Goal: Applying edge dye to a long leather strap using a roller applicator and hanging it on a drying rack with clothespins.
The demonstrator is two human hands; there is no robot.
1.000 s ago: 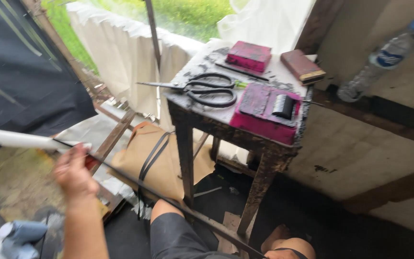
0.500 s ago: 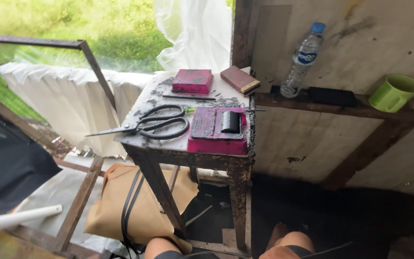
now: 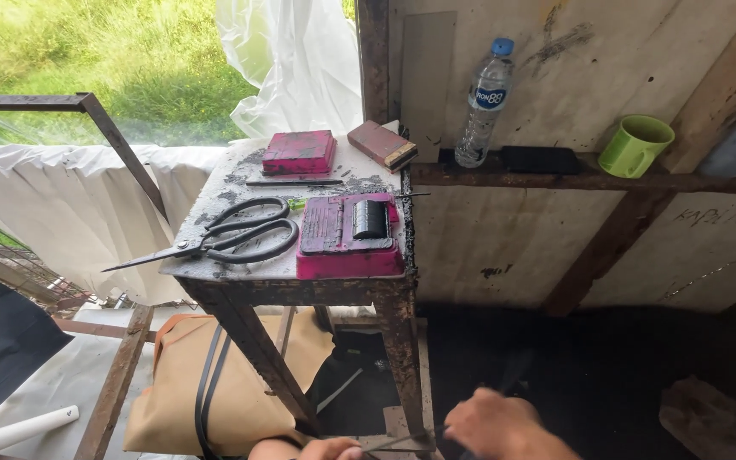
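Holding low near the frame's bottom edge, right hand (image 3: 500, 423) appears clenched on a thin rod (image 3: 393, 441); left hand (image 3: 330, 448) grip cannot be told.

Thin rod in my hands, low beside the stand's front leg

I see my right hand (image 3: 500, 423) and left hand (image 3: 327, 448) at the bottom edge, just below the rusty metal stand (image 3: 240, 290). Between them runs a thin dark rod (image 3: 398, 441), lying roughly level and close against the stand's front right leg; my right hand's fingers curl over one end of it, my left sits at the other. The rod is slim and blurred, so I cannot tell its material.
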